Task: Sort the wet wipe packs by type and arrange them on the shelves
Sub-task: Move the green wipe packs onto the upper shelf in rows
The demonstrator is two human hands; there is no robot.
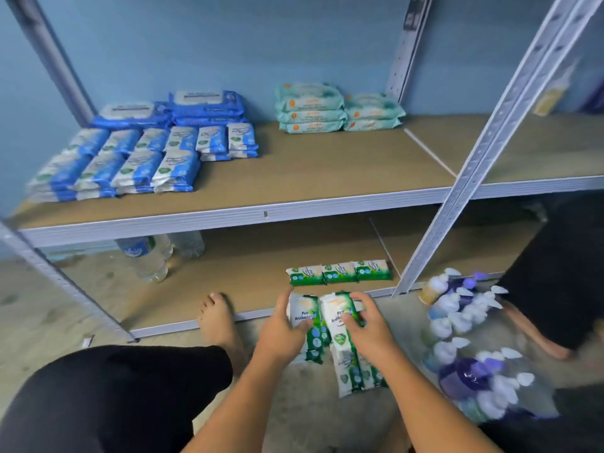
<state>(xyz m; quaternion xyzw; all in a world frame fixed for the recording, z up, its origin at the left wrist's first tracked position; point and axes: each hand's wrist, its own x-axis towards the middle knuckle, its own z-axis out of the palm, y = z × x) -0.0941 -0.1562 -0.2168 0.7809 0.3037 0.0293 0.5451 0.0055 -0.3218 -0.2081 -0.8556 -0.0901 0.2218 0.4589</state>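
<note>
My left hand [283,325] grips one green pine antibacterial wipe pack [303,312] and my right hand [367,325] grips another [338,317], both held just in front of the bottom shelf [255,276]. More green packs [351,371] lie on the floor under my hands. A row of three green packs [340,273] sits on the bottom shelf. On the upper shelf [327,171] stand several small blue-and-white packs [137,158], large blue packs [183,109] behind them, and two stacks of pale green packs [336,107] further right.
Water bottles [153,256] stand at the left of the bottom shelf. A clear bag of purple and white bottles [470,348] lies on the floor to the right. Metal uprights [474,168] frame the shelves. My bare foot [219,318] rests by the shelf edge.
</note>
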